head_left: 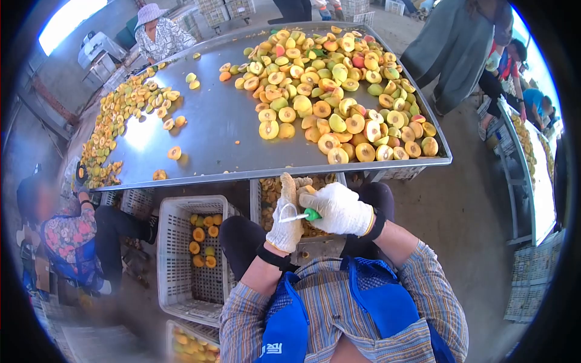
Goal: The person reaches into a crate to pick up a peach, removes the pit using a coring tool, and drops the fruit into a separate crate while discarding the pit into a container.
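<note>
Both my hands wear white knitted gloves with stained fingertips and meet just below the near edge of the metal table (236, 174). In my right hand (342, 209) is a pitting tool (311, 214) with a green handle; its thin metal loop points left, across my left palm. My left hand (286, 215) is held upright beside it, fingers stretched up, with no fruit visible in it. Halved yellow peaches (339, 124), many with pits showing, lie heaped on the right of the table. Behind my hands, between my knees, a crate (255, 202) holds fruit pieces, partly hidden.
A white plastic crate (175, 260) at my left holds several peach halves; another crate (172, 339) stands below it. More halves (130, 100) lie along the table's left side. One person (69, 236) sits at the left, another (160, 36) behind the table. A second table (532, 163) stands right.
</note>
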Available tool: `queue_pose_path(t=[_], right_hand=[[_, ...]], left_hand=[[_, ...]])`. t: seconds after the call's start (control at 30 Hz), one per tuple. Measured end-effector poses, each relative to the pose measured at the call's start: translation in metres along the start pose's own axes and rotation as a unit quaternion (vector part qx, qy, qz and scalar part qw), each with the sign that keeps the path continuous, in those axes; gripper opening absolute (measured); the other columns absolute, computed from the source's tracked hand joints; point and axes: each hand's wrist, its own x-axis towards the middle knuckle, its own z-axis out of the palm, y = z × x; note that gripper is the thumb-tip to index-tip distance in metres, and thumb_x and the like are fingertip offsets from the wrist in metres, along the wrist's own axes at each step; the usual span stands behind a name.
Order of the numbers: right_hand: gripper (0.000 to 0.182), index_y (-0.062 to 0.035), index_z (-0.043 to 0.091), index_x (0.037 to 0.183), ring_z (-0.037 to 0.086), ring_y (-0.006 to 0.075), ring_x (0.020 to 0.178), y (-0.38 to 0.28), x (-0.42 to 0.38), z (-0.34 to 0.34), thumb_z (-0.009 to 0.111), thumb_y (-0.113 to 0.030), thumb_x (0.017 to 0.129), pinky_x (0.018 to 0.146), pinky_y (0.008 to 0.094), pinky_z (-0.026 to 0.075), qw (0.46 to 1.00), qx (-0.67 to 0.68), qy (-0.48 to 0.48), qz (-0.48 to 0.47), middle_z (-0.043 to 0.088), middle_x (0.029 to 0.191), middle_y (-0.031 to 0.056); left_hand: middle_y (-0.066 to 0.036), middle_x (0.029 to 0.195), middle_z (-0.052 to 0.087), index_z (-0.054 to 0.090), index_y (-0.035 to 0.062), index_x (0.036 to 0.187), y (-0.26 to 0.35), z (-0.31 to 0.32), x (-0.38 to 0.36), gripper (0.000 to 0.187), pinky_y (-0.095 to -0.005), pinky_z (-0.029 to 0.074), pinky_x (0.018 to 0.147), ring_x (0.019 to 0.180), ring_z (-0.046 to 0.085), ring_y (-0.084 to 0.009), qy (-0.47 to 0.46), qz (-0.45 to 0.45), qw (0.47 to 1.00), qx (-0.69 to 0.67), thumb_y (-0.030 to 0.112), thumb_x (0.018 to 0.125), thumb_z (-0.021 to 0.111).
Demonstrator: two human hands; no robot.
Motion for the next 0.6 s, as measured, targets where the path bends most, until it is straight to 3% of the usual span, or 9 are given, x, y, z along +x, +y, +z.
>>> queue_pose_path(t=[0.17,0.2,0.27,0.33,0.37,0.4,0.47,0.5,0.6], right_hand=[[0.022,-0.0112,0.07,0.101,0.065,0.034,0.058,-0.004,0.0,0.011,0.068,-0.018,0.081,0.056,0.0449,0.052,0.998,0.013,0.056,0.039,0.064,0.067,0.0147],[0.026,-0.0106,0.07,0.106,0.066,0.0303,0.058,-0.008,0.002,0.012,0.066,-0.016,0.081,0.057,0.0425,0.052,0.976,0.129,0.122,0.123,0.065,0.069,0.0143],[0.032,-0.0076,0.071,0.114,0.068,0.0215,0.065,0.004,0.002,0.011,0.063,-0.014,0.084,0.063,0.0343,0.053,0.884,0.348,0.149,0.273,0.07,0.079,0.0135],[0.024,0.0017,0.065,0.109,0.062,0.0118,0.058,0.013,0.002,0.002,0.062,-0.001,0.085,0.054,0.0267,0.052,0.767,0.499,0.212,0.344,0.069,0.076,0.0052],[0.024,0.0016,0.063,0.11,0.062,0.01,0.059,0.035,-0.007,0.012,0.064,-0.003,0.087,0.053,0.0264,0.052,0.828,0.416,0.231,0.297,0.069,0.081,0.0061],[0.03,0.0007,0.061,0.112,0.066,0.0178,0.061,0.057,-0.013,0.018,0.069,-0.014,0.087,0.056,0.0308,0.053,0.869,0.283,0.139,0.381,0.07,0.081,0.0094],[0.038,-0.0015,0.063,0.112,0.069,0.0295,0.068,0.048,-0.017,0.0,0.072,-0.028,0.086,0.064,0.038,0.055,0.952,0.079,0.049,0.293,0.069,0.08,0.0138],[0.045,-0.0048,0.066,0.113,0.069,0.0366,0.077,0.035,-0.02,-0.004,0.072,-0.039,0.085,0.07,0.0429,0.055,0.952,0.009,0.056,0.302,0.068,0.079,0.0165],[0.041,-0.0102,0.066,0.114,0.07,0.036,0.083,0.034,-0.028,0.002,0.067,-0.041,0.086,0.074,0.0448,0.055,0.948,0.005,0.053,0.313,0.071,0.087,0.0163]], left_hand=[[-0.005,0.097,0.064,0.062,0.0058,0.105,0.004,0.018,0.002,0.064,-0.0311,0.053,0.081,0.092,0.063,-0.0172,0.032,0.017,0.999,-0.036,0.067,0.096,0.045],[-0.006,0.097,0.065,0.062,0.0062,0.104,0.005,0.024,0.0,0.064,-0.0306,0.053,0.08,0.091,0.063,-0.0172,0.074,0.048,0.995,-0.041,0.068,0.096,0.045],[-0.009,0.096,0.067,0.063,0.0073,0.107,0.005,0.018,-0.001,0.068,-0.0317,0.056,0.075,0.09,0.065,-0.0202,0.06,0.046,0.994,-0.073,0.071,0.095,0.042],[-0.013,0.102,0.069,0.059,0.01,0.121,0.012,0.01,-0.002,0.072,-0.0331,0.06,0.062,0.081,0.07,-0.0258,0.053,-0.034,0.991,-0.117,0.073,0.096,0.036],[-0.018,0.099,0.069,0.059,0.0092,0.118,0.017,-0.001,-0.002,0.072,-0.0353,0.058,0.048,0.074,0.071,-0.0308,-0.04,-0.04,0.99,-0.126,0.074,0.094,0.038],[-0.018,0.099,0.069,0.059,0.0092,0.118,0.023,-0.003,-0.004,0.072,-0.0353,0.058,0.048,0.074,0.071,-0.0308,-0.035,-0.036,0.991,-0.126,0.074,0.094,0.038],[-0.02,0.097,0.068,0.06,0.0082,0.115,0.036,-0.004,-0.007,0.068,-0.0334,0.058,0.048,0.073,0.07,-0.0325,-0.072,-0.029,0.978,-0.195,0.07,0.095,0.04],[-0.021,0.103,0.069,0.063,0.0076,0.112,0.033,-0.015,-0.003,0.06,-0.0374,0.058,0.053,0.075,0.07,-0.0346,-0.068,-0.007,0.984,-0.167,0.062,0.099,0.043],[-0.02,0.106,0.068,0.064,0.0067,0.112,0.04,-0.014,-0.003,0.052,-0.0368,0.059,0.056,0.081,0.07,-0.0337,-0.057,0.021,0.982,-0.178,0.054,0.102,0.046]])
